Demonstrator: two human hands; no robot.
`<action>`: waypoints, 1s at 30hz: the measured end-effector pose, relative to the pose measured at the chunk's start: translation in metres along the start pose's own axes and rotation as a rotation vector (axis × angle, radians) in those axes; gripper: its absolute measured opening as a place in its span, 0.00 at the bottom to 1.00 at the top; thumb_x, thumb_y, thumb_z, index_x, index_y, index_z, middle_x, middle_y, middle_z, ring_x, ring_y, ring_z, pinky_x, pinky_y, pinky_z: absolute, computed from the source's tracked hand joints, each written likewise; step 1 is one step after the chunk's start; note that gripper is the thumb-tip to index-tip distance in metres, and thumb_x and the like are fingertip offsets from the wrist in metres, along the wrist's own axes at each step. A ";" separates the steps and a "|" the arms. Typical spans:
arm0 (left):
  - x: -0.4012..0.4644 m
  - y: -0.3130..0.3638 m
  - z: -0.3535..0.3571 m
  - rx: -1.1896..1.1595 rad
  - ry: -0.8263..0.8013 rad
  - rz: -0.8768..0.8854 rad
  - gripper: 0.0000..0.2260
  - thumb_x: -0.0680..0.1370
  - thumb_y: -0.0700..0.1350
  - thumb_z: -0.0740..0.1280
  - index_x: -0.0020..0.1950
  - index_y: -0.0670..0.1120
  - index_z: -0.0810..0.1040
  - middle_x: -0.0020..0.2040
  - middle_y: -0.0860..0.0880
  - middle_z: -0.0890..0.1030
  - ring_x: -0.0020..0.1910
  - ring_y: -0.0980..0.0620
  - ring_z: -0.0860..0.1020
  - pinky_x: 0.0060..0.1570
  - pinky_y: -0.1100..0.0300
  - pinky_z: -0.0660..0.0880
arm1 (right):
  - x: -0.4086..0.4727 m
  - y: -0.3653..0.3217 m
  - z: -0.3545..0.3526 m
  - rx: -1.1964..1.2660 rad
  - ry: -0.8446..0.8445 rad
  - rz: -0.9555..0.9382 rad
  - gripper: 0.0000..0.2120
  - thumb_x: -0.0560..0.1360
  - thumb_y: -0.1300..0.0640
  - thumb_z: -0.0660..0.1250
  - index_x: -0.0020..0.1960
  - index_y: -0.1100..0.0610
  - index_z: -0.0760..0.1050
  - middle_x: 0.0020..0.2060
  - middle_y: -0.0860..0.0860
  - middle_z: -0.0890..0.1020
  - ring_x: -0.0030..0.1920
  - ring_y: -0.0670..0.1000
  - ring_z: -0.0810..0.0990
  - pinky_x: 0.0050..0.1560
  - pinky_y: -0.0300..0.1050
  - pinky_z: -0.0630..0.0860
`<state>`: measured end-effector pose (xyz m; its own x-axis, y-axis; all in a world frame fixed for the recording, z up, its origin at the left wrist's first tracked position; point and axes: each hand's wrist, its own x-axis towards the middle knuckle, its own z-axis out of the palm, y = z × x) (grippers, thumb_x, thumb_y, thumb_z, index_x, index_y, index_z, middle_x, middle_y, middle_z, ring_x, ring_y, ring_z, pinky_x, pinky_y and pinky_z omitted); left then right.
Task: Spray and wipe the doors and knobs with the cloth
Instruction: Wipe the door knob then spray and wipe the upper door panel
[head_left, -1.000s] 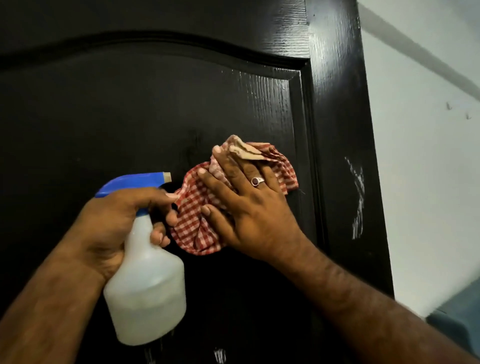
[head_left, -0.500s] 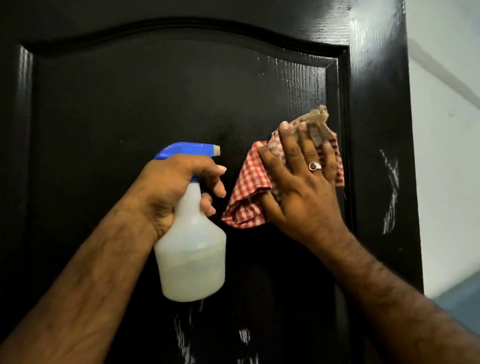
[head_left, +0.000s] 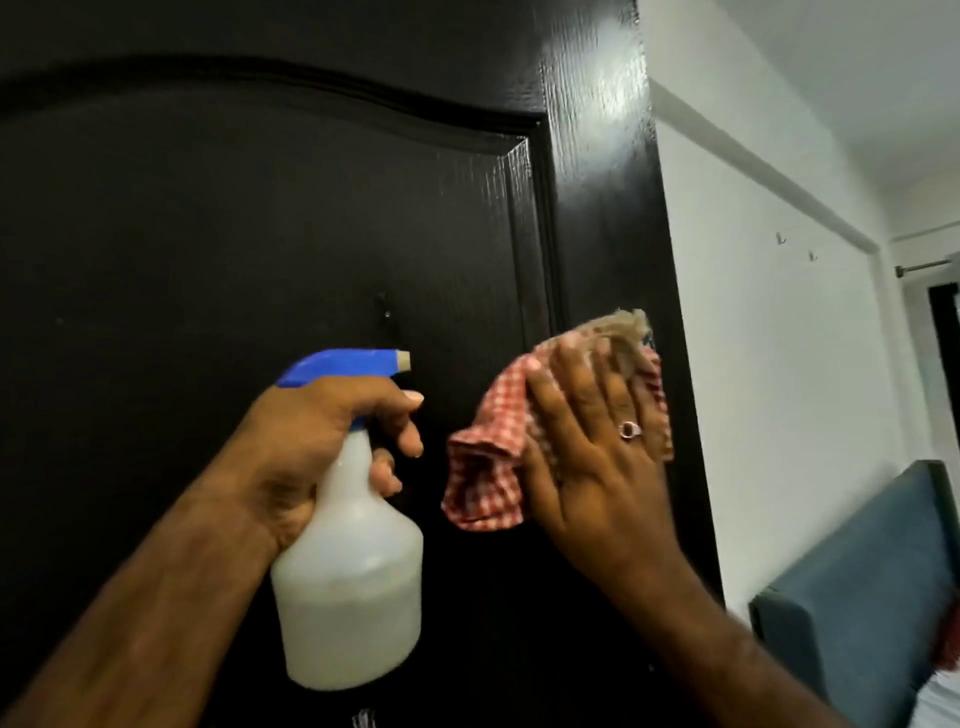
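A: Where is the cloth (head_left: 493, 457)?

B: Flat against the black door (head_left: 260, 234), at about three o'clock from the middle of the view. It is red and white check, bunched, with a tan patch at its top. It lies across the door's right stile, close to the door's edge, and its lower left corner hangs loose over the sunken panel.

A: What holds it there?

B: The right hand (head_left: 597, 457). The fingers are straight and spread, pointing to twelve o'clock, and they press the cloth to the wood. A ring (head_left: 629, 430) sits on one finger. The hand is a little blurred.

A: And the bottle (head_left: 348, 582)?

B: At nine o'clock from the cloth, just beside it but apart. It is white and see-through, with cloudy liquid filling about the lower half. Its blue spray head (head_left: 343, 366) points to three o'clock, toward the cloth. The left hand (head_left: 311, 447) grips the neck, with fingers curled round it and the forefinger hooked in front under the nozzle.

A: Is the bottle touching the door?

B: I cannot tell.

A: What of the door itself?

B: Glossy, with an arched moulding along the top of the panel. A bright sheen shows on the stile at one o'clock. A few pale streaks show at six o'clock, under the bottle.

A: Beyond the door?

B: A white wall (head_left: 779, 338) at three o'clock, with two small hooks (head_left: 779, 238) on it. At five o'clock stands a blue padded piece of furniture (head_left: 857, 597).
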<state>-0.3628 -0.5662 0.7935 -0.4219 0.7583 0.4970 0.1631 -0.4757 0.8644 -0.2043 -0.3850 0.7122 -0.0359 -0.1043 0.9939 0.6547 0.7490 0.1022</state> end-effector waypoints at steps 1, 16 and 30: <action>0.001 -0.003 0.005 0.012 -0.009 -0.029 0.08 0.75 0.38 0.73 0.54 0.43 0.84 0.36 0.36 0.79 0.23 0.47 0.69 0.30 0.56 0.71 | -0.002 0.014 -0.002 -0.017 -0.018 -0.001 0.30 0.83 0.44 0.59 0.83 0.53 0.66 0.84 0.55 0.60 0.85 0.61 0.56 0.80 0.69 0.57; 0.034 0.008 0.081 0.004 -0.048 -0.010 0.10 0.74 0.41 0.75 0.55 0.44 0.87 0.35 0.36 0.78 0.24 0.46 0.70 0.27 0.59 0.73 | 0.052 0.046 -0.001 0.002 -0.062 -0.036 0.36 0.79 0.43 0.58 0.85 0.52 0.60 0.86 0.56 0.55 0.86 0.60 0.49 0.82 0.67 0.53; 0.000 -0.039 0.070 0.100 0.018 -0.029 0.06 0.75 0.42 0.75 0.40 0.41 0.83 0.38 0.35 0.81 0.24 0.46 0.71 0.29 0.56 0.73 | -0.061 0.029 -0.015 0.092 -0.126 0.024 0.40 0.76 0.47 0.72 0.85 0.53 0.61 0.86 0.56 0.56 0.85 0.62 0.52 0.79 0.73 0.57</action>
<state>-0.3070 -0.5160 0.7650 -0.4435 0.7624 0.4712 0.2389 -0.4062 0.8820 -0.1719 -0.3674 0.6543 -0.1192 -0.0066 0.9929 0.5849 0.8076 0.0755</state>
